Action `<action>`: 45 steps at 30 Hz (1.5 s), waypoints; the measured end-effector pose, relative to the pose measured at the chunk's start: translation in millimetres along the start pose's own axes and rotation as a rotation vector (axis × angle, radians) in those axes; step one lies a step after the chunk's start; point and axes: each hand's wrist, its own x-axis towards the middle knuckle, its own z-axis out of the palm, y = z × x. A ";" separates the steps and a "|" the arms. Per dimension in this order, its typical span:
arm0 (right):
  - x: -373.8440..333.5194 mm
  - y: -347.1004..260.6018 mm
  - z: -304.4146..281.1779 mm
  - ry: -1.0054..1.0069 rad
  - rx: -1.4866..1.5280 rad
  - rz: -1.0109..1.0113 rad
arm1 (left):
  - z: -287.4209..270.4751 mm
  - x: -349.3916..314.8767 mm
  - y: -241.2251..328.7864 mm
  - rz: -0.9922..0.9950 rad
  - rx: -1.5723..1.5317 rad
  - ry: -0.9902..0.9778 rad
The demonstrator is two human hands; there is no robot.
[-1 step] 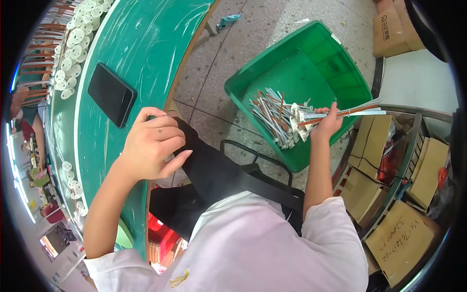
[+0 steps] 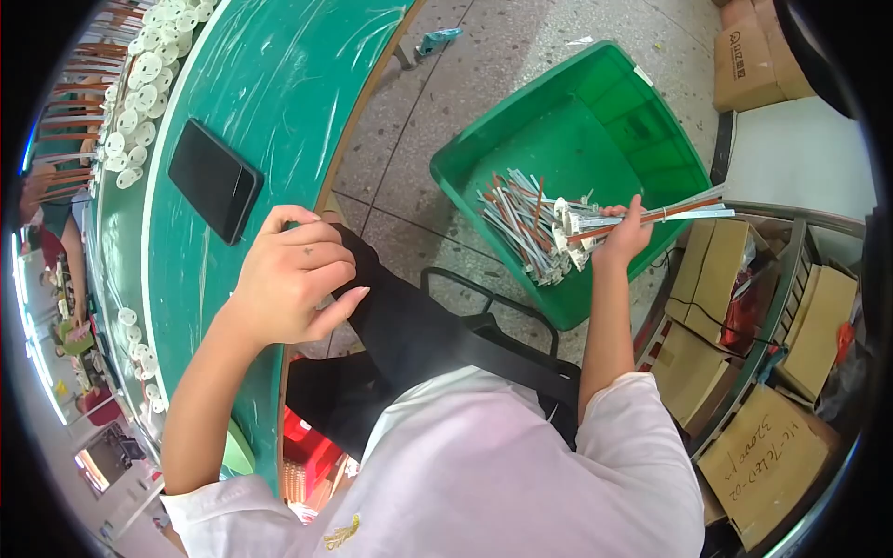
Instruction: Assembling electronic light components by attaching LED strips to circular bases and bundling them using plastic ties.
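Observation:
My right hand (image 2: 628, 237) is closed around a bundle of thin grey, white and brown wire leads (image 2: 684, 212) with white round end pieces. It holds them over the near right part of a green plastic bin (image 2: 595, 139). Beneath the bundle, a loose heap of similar leads (image 2: 512, 214) lies in the bin. My left hand (image 2: 293, 274) hovers by the edge of the green table (image 2: 288, 84), its fingers loosely curled and the thumb apart. I see nothing held in it; the palm is hidden. A black phone (image 2: 216, 181) lies on the table just beyond that hand.
Many white discs on brown leads (image 2: 139, 98) line the table's far left side. Cardboard boxes (image 2: 763, 465) stand at the right, beside a metal rack rail (image 2: 800, 270). A black chair frame (image 2: 493, 293) is near my legs. Another person's arm (image 2: 74, 265) shows at far left.
The bundle in my right hand has shifted very slightly. Everything else looks the same.

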 end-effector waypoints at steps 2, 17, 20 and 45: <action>0.9 8.8 2.0 -0.079 -0.049 -0.034 | 3.2 1.3 0.4 -0.005 0.003 0.023; -89.2 -2.2 7.9 -0.286 -0.298 -0.154 | 6.8 -12.0 4.0 -0.029 0.073 0.076; -102.5 -5.5 6.7 -0.341 -0.314 -0.153 | 8.3 -13.2 4.8 -0.011 0.077 0.082; -368.4 -75.1 45.3 -1.488 0.290 0.587 | -68.8 -187.6 177.3 -0.354 -0.393 0.382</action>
